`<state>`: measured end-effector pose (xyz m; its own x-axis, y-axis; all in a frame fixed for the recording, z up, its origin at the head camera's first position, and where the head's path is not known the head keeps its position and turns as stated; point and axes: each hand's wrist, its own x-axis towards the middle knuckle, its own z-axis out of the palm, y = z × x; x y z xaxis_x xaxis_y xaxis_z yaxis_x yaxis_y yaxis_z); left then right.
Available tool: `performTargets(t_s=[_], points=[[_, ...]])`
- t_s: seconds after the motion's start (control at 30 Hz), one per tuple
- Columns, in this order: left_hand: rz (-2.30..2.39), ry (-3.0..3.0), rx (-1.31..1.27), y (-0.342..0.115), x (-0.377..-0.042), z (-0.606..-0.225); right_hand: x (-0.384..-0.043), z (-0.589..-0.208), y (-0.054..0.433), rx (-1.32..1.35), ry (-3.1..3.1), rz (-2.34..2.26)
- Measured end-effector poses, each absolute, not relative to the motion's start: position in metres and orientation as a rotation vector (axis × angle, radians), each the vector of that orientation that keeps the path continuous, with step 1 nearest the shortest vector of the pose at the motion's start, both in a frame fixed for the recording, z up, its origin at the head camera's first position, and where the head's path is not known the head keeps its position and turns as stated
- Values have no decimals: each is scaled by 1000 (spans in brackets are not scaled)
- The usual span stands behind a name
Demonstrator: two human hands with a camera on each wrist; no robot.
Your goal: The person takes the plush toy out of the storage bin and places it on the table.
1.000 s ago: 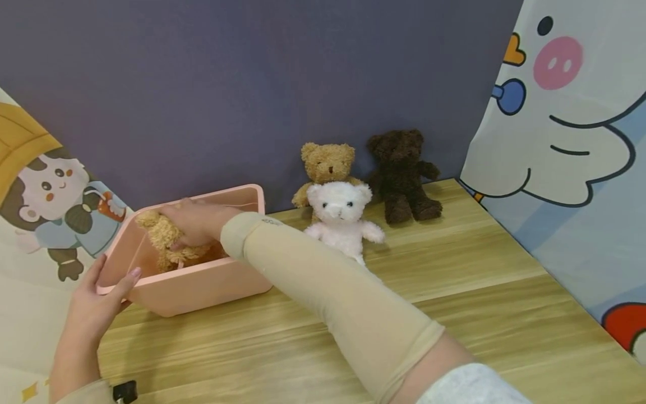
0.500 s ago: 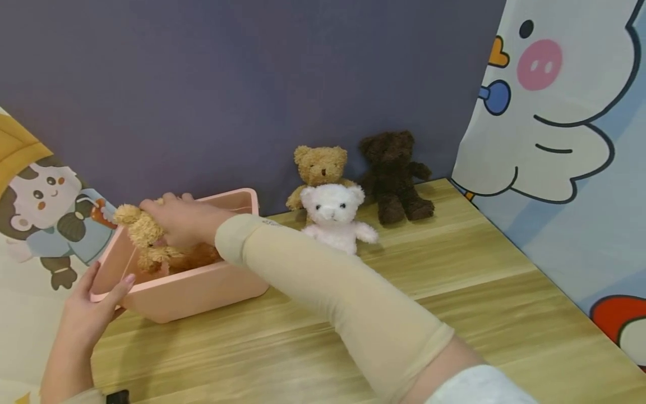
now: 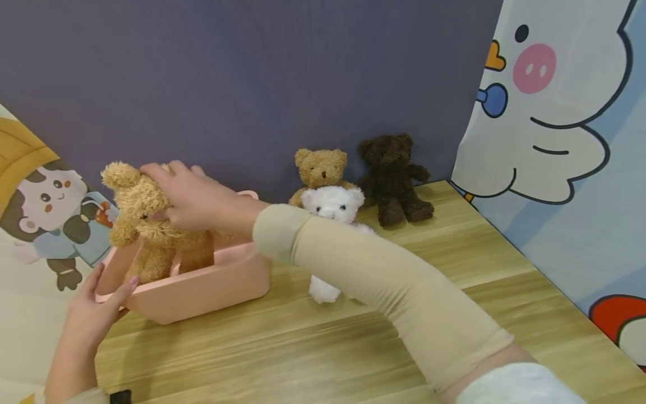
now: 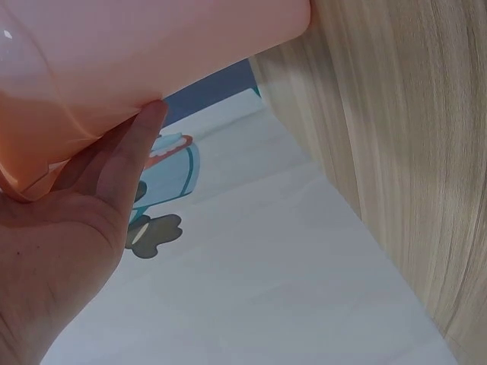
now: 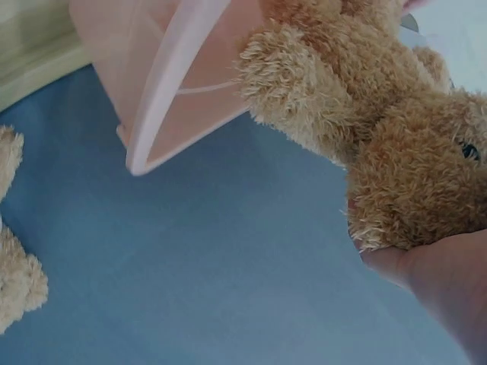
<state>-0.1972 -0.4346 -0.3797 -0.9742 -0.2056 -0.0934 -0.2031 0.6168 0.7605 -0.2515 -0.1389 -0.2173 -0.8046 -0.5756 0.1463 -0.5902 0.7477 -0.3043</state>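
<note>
A light-brown teddy bear [image 3: 138,205] stands partly out of the pink bin [image 3: 202,294], its legs still inside the walls. My right hand [image 3: 194,196] grips the bear by its head; in the right wrist view the thumb side of that hand [image 5: 449,274] presses into the fur of the head. With thumb over the rim and fingers outside, my left hand [image 3: 93,314] holds the bin's near left corner. From the left wrist view, those fingers [image 4: 133,152] lie along the bin's outer wall. Part of the bear's face is hidden by the right hand.
To the right of the bin sit a white teddy bear [image 3: 333,202], partly behind the right sleeve, another light-brown bear [image 3: 321,165] behind it, and a dark-brown bear [image 3: 393,174]. The wooden table [image 3: 242,348] meets a grey-blue wall [image 3: 303,73] behind, with cartoon-printed panels at both sides.
My right hand has lifted the light-brown bear upward from inside the bin, so its head and body now rise above the rim. My left hand keeps its hold on the bin's corner.
</note>
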Motion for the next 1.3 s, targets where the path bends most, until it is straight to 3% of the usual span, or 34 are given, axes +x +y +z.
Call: performTargets(t_s=[0.53, 0.93, 1.3], points=[[-1330, -2825, 311, -438, -197, -381, -217, -181, -48, 948, -2625, 777], [-1270, -2837, 324, -439, -194, -382, -186, -183, 45, 957, -2392, 849], [-1312, -2828, 327, -440, -197, -381, -150, -183, 137, 735, -2377, 750]])
